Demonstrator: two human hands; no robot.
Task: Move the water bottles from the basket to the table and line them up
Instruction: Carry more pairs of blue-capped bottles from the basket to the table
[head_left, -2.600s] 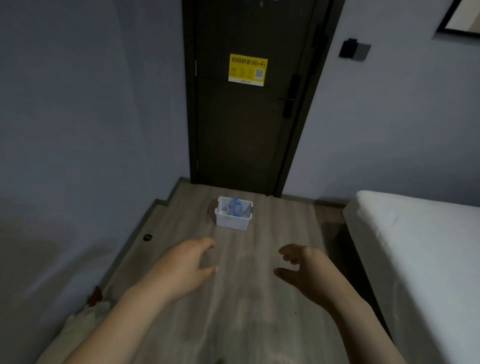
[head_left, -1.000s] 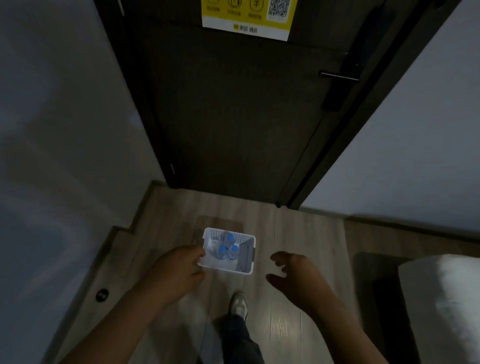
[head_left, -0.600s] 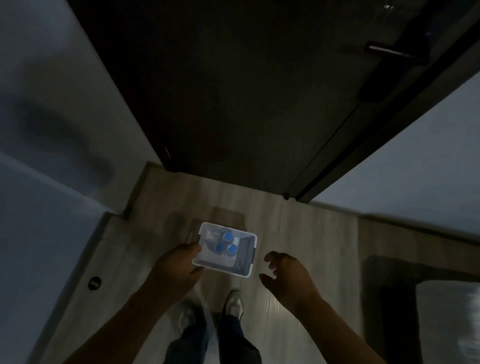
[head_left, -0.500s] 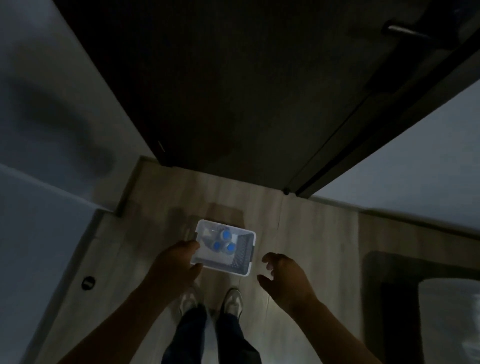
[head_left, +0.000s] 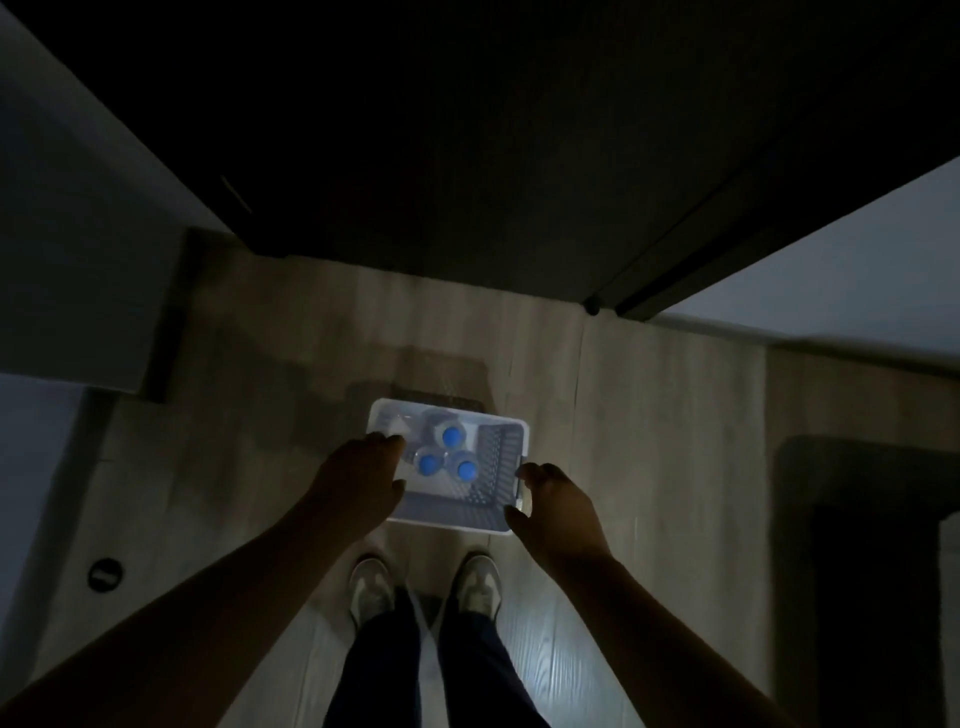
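A white plastic basket stands on the wooden floor just ahead of my feet. Three water bottles with blue caps stand upright together in its left half. My left hand lies over the basket's left rim, beside the bottles; the dim light hides how its fingers sit on the rim. My right hand is at the right rim, fingertips by the side handle and thumb near the front right corner, spread apart. No table is in view.
A dark door rises right behind the basket. Grey walls close in on the left and right. My two shoes stand just behind the basket. A round floor stop sits at the left, a dark patch at the right.
I have walked up to the basket and the view has dropped towards it. My right hand has moved in from beside the basket to its right rim; my left hand stays at the left rim.
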